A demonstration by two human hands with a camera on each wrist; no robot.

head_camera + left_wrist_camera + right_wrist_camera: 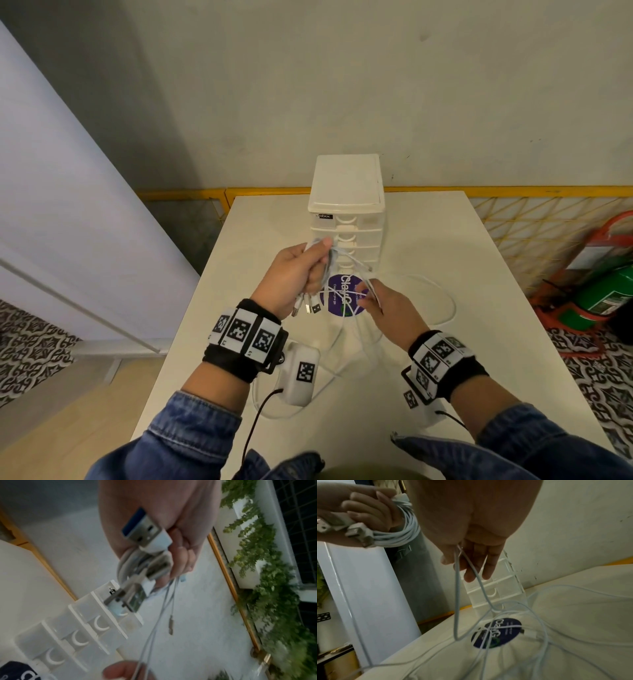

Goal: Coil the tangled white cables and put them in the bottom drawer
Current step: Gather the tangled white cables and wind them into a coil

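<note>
A bundle of coiled white cables (399,531) is gripped in the left hand (294,274), fingers curled round the loops. Only in the left wrist view are the metal USB plugs (145,527) seen close, one with a blue insert. A thin strand is pinched between thumb and fingers of the right hand (387,305), the other fingers straight, as the right wrist view shows. Loose smooth cable (442,294) is spread on the matte white table (479,257) at 3 o'clock of a round purple sticker (344,298). At 12 o'clock stands the translucent plastic drawer unit (346,212), all drawers closed.
</note>
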